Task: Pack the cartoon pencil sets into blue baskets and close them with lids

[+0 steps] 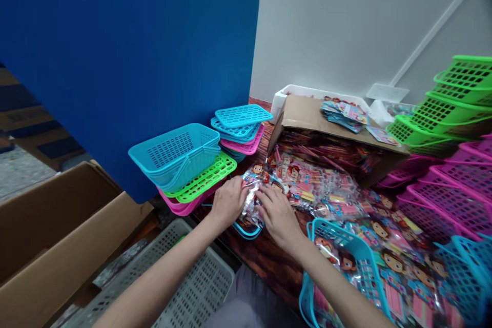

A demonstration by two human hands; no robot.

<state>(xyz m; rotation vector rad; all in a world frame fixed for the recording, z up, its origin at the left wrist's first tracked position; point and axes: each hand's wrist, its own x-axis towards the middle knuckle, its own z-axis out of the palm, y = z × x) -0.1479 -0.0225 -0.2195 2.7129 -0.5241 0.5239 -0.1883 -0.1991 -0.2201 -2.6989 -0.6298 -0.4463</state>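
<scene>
My left hand [229,199] and my right hand [280,211] face each other over a small blue basket [249,234] on the dark wood-grain table. Between them are shiny clear plastic packets [251,202] with printed cartoon faces, filling the basket. The fingers of both hands are bent and pressed onto these packets, the left from one side and the right from the other. My hands and the packets hide most of the basket. Under my right forearm stands another blue basket [348,238] holding more cartoon packets.
Left of my hands, a blue basket [177,156] sits on stacked lids [207,177]. A carton [307,115] spills packets [307,179] behind. Green baskets [453,110] and pink baskets [442,200] rise at right. A grey crate [207,287] and an open carton [77,251] stand below left.
</scene>
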